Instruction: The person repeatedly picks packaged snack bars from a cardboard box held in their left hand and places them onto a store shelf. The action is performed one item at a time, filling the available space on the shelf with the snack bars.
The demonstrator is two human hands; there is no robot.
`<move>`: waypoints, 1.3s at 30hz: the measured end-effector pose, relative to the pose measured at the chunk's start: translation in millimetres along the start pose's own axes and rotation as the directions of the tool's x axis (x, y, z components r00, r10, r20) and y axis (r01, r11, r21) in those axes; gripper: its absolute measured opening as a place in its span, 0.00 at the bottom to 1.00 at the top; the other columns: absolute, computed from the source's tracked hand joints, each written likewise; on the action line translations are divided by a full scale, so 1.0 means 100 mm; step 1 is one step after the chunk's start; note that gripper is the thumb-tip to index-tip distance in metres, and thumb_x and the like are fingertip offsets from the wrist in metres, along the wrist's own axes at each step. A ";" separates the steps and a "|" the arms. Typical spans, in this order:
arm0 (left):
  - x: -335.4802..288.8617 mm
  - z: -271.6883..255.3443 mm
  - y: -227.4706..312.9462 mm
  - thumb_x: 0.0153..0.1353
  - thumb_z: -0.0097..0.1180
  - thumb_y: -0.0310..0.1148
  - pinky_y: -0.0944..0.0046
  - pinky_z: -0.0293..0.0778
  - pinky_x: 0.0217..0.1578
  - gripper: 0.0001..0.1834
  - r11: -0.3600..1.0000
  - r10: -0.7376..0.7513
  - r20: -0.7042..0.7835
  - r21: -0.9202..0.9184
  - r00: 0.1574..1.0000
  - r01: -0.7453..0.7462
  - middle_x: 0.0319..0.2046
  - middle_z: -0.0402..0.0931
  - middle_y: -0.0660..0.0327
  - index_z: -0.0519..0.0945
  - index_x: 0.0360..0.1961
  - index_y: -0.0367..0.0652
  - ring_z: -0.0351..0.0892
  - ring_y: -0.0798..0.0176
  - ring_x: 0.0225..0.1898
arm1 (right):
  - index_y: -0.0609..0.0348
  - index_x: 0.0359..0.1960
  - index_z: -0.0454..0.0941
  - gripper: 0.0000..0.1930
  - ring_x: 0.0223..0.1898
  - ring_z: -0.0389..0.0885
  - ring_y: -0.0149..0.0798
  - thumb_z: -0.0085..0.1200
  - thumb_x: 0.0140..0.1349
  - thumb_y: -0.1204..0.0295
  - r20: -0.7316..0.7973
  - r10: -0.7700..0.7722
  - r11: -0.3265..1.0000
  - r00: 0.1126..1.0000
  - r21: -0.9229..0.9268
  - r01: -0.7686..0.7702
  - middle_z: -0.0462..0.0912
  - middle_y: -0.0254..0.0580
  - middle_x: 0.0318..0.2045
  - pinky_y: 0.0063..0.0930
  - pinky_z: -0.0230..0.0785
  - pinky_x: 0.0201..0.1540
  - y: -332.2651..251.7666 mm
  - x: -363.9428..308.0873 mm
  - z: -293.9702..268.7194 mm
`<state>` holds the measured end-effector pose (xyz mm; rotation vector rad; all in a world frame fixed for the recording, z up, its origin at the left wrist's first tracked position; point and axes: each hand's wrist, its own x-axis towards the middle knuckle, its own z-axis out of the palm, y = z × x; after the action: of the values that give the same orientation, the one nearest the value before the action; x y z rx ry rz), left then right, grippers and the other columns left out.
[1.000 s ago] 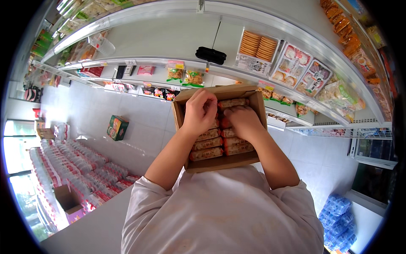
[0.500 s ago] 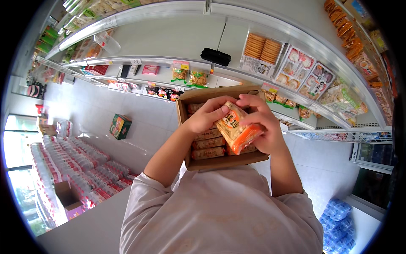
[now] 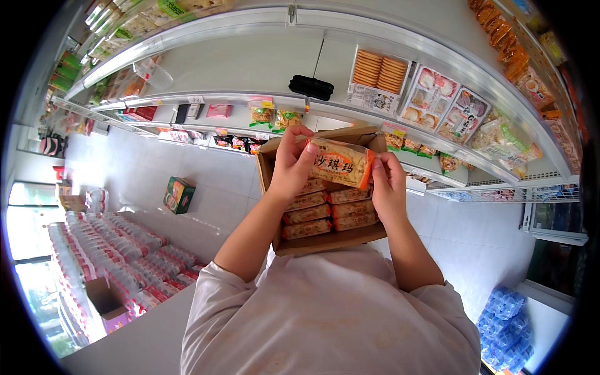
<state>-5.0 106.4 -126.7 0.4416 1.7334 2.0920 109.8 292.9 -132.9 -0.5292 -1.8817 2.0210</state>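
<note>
A clear-wrapped snack bar [image 3: 340, 164] with orange ends and dark lettering is stretched between my two hands, its printed face up. My left hand [image 3: 292, 165] pinches its left end, thumb on top. The right end is gripped between the thumb and fingers of my right hand [image 3: 389, 184]. Just under it, an open brown cardboard box [image 3: 334, 242] is close against my shirt, and what supports the box is not visible. Several more wrapped bars [image 3: 306, 214] lie in rows inside; the held bar and my left hand cover its far part.
Ahead, a shelf [image 3: 244, 69] bears a black object [image 3: 310, 87], a tray of round biscuits [image 3: 378, 70] and packaged snacks [image 3: 462, 112]. On the floor at left are a green box [image 3: 179, 195] and stacked bottle packs [image 3: 119, 244]. Blue bottle packs [image 3: 505, 328] stand lower right.
The snack bar has turned from a steep tilt to nearly level, printed face up. My right hand has moved from over the bar to its right end, uncovering more bars in the box.
</note>
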 end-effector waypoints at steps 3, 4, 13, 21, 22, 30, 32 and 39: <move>0.00 -0.02 -0.04 0.74 0.52 0.37 0.75 0.57 0.26 0.11 0.999 0.007 0.011 -0.037 1.000 -0.006 0.26 0.67 0.73 0.67 0.50 0.45 0.58 0.80 0.26 | 0.61 0.38 0.73 0.10 0.29 0.72 0.27 0.45 0.76 0.68 -0.052 -0.070 0.964 0.996 -0.259 0.054 0.76 0.34 0.26 0.25 0.65 0.33 0.07 0.02 -0.03; 0.01 -0.01 -0.03 0.75 0.50 0.37 0.75 0.56 0.26 0.10 1.000 0.002 0.004 -0.030 1.000 -0.002 0.25 0.65 0.74 0.67 0.49 0.45 0.58 0.80 0.26 | 0.61 0.38 0.73 0.11 0.29 0.72 0.29 0.44 0.76 0.67 -0.082 -0.087 0.959 0.993 -0.277 0.061 0.76 0.36 0.26 0.26 0.65 0.34 0.06 0.02 -0.01; 0.09 0.01 -0.14 0.78 0.43 0.37 0.71 0.62 0.28 0.14 0.980 -0.156 -0.006 0.128 0.988 0.155 0.23 0.65 0.70 0.72 0.36 0.40 0.61 0.76 0.27 | 0.61 0.36 0.71 0.11 0.27 0.66 0.30 0.42 0.77 0.69 -0.239 -0.326 0.884 0.915 -0.421 0.205 0.73 0.35 0.24 0.28 0.64 0.33 0.03 0.01 0.08; 0.13 0.00 -0.16 0.77 0.42 0.34 0.64 0.67 0.34 0.16 0.867 0.259 -0.036 0.449 0.965 -0.216 0.24 0.67 0.60 0.72 0.33 0.34 0.63 0.66 0.29 | 0.63 0.31 0.71 0.13 0.19 0.67 0.38 0.44 0.75 0.69 -0.122 -0.275 0.866 0.954 -0.462 0.190 0.70 0.42 0.16 0.35 0.61 0.26 -0.01 0.06 0.05; 0.12 0.01 -0.13 0.77 0.42 0.34 0.64 0.66 0.33 0.16 0.882 0.240 -0.046 0.429 0.970 -0.198 0.23 0.68 0.61 0.72 0.33 0.35 0.63 0.67 0.28 | 0.63 0.31 0.71 0.14 0.19 0.67 0.39 0.44 0.75 0.69 -0.118 -0.278 0.856 0.953 -0.481 0.190 0.69 0.43 0.16 0.36 0.61 0.25 -0.01 0.07 0.05; 0.06 -0.02 -0.03 0.79 0.40 0.38 0.69 0.60 0.24 0.22 0.956 0.002 -0.070 0.293 0.998 0.019 0.18 0.65 0.68 0.71 0.27 0.38 0.60 0.75 0.23 | 0.63 0.30 0.72 0.17 0.19 0.73 0.49 0.44 0.76 0.64 -0.122 -0.327 0.820 0.937 -0.529 0.217 0.72 0.48 0.17 0.37 0.64 0.25 -0.08 0.08 0.02; 0.05 -0.04 -0.09 0.79 0.39 0.40 0.69 0.59 0.23 0.23 0.972 -0.021 -0.059 0.234 0.998 0.034 0.19 0.65 0.69 0.71 0.26 0.38 0.60 0.76 0.22 | 0.63 0.31 0.72 0.18 0.21 0.72 0.47 0.43 0.77 0.63 -0.082 -0.387 0.761 0.918 -0.591 0.268 0.73 0.47 0.18 0.36 0.64 0.27 -0.07 0.05 0.00; 0.01 0.00 -0.10 0.74 0.48 0.33 0.59 0.65 0.22 0.16 0.808 0.309 -0.066 0.544 0.949 -0.225 0.19 0.70 0.57 0.71 0.28 0.37 0.70 0.58 0.19 | 0.62 0.30 0.72 0.21 0.19 0.67 0.35 0.40 0.79 0.59 -0.070 -0.435 0.751 0.898 -0.578 0.319 0.72 0.40 0.21 0.30 0.61 0.24 0.07 0.04 -0.05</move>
<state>-5.2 108.9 -136.3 0.7381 2.4814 1.8221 108.8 298.8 -140.8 -0.4171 -2.2195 1.1014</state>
